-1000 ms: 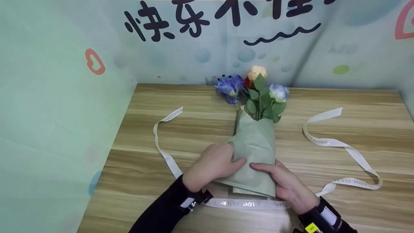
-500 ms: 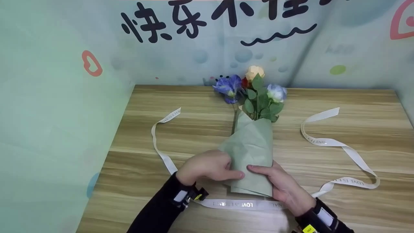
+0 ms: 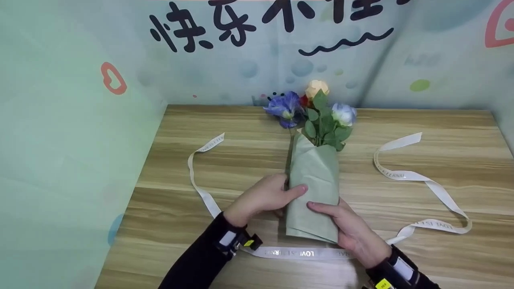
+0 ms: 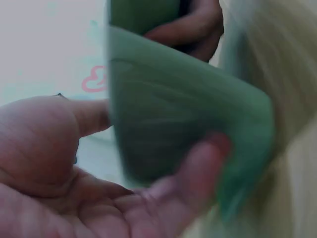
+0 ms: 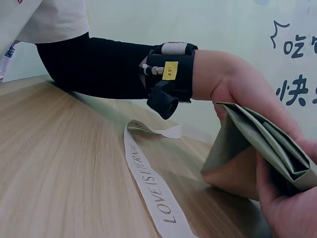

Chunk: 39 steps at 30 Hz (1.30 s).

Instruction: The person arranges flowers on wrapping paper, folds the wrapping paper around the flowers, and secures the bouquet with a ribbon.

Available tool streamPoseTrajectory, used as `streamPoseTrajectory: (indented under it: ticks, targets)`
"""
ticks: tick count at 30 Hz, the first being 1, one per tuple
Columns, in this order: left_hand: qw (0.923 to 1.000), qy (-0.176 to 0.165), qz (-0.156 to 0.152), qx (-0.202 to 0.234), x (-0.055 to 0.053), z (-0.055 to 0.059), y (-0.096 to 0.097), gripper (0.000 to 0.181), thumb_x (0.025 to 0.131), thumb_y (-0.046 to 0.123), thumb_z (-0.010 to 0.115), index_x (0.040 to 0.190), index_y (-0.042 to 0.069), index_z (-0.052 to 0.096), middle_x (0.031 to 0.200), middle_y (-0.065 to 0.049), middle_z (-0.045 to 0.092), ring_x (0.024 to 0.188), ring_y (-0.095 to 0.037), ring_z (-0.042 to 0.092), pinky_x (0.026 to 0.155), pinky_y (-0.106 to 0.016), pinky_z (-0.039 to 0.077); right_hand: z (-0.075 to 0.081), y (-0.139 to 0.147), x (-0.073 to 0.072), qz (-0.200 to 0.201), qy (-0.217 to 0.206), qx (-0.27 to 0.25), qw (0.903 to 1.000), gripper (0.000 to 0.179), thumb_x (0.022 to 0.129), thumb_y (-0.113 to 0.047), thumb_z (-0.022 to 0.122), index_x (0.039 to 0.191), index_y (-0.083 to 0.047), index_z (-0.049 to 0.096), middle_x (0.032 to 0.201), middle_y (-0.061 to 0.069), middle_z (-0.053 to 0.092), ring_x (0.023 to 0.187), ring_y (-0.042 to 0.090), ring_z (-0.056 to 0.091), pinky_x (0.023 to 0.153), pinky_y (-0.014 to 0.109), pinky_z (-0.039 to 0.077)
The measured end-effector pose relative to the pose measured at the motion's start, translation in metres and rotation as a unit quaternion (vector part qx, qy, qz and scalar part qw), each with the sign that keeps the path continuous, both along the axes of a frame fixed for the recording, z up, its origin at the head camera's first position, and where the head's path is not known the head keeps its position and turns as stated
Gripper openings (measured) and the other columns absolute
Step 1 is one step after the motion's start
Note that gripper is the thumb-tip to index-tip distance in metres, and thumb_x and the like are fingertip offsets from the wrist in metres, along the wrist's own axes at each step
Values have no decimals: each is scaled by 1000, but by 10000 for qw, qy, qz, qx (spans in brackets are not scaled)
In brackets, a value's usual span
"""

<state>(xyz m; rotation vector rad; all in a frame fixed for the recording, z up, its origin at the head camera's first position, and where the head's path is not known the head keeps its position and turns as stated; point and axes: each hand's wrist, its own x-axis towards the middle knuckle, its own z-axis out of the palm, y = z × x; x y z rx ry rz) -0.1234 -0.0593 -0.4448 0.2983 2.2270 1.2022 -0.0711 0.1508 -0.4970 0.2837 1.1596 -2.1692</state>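
Wrapping step underway: left hand (image 3: 267,196) and right hand (image 3: 348,228) both clasping green paper (image 3: 314,188) round flowers (image 3: 317,114). Next, likely: keeping wrap tight, bringing ribbon (image 3: 305,253) up for tying.

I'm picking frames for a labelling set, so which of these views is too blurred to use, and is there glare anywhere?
Left wrist view: heavily blurred and very close, the green wrapping paper and left hand smeared. Right wrist view: sharp, the ribbon lettering readable, with soft shadow under the paper. Head view: evenly lit and mildly soft, no glare on the table.
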Motion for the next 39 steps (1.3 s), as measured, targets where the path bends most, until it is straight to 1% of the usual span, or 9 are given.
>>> streamPoseTrajectory:
  ticks: [5,16,21,24,27,31,34,37,39]
  targets:
    - [9793,-1294,531,1463,-4,-10,4,26,95,23,66,109,1,62,90,-14,75,72,-24,75,65,-46,61,2,0,-1,39,40,122,9999,51,96,-11,62,139,-14,35,122,7,70,112,27,69,94,45,56]
    - [9451,-2100,794,2376,-9,-9,5,24,90,3,66,111,-6,60,97,-14,73,84,-24,75,78,-44,61,23,12,-5,671,649,947,9911,53,98,-30,61,141,-12,35,121,6,69,108,25,70,91,44,57]
    - [9426,-2163,743,2432,-9,-9,5,24,91,1,65,113,-7,59,102,-18,73,86,-25,75,79,-44,61,23,19,-9,598,844,1273,9865,59,97,-28,64,143,-10,32,122,5,66,108,22,69,91,41,58]
    - [9514,-2052,642,2205,-10,-10,5,23,91,6,67,111,-5,60,98,-17,74,80,-22,75,73,-42,62,21,23,-12,531,878,1370,9852,58,95,-22,66,141,-6,34,119,3,67,105,21,70,89,39,59]
    - [9666,-1935,243,1662,-12,-11,0,26,93,23,68,106,2,60,85,-12,74,67,-20,73,65,-40,62,20,27,-14,517,872,1388,9851,50,95,-20,67,134,-3,42,113,4,70,100,21,72,85,38,60]
    - [9737,-1787,-962,1038,-20,-10,-17,42,94,46,63,95,3,64,76,-11,73,60,-23,70,61,-42,60,21,32,-16,563,859,1329,9858,39,95,-20,67,126,-3,50,108,4,73,97,22,73,83,38,60]
    - [9674,-1342,-2007,770,-22,-9,-29,41,95,41,64,94,1,67,79,-15,73,65,-29,71,62,-40,60,22,35,-18,604,830,1315,9860,35,95,-19,67,123,-4,52,106,5,74,97,24,74,83,41,60]
    - [9588,-298,-2824,-46,-15,-5,-31,29,90,36,72,92,7,68,76,-7,73,63,-21,68,58,-30,56,22,37,-19,657,802,1309,9860,34,95,-19,67,122,-4,53,106,7,75,97,26,74,84,43,60]
    - [9442,437,-3158,-831,-4,-4,-24,23,83,37,78,84,15,68,69,3,69,58,-12,63,53,-23,50,22,39,-20,698,783,1313,9858,35,95,-19,66,123,-3,52,107,8,74,98,26,74,85,43,60]
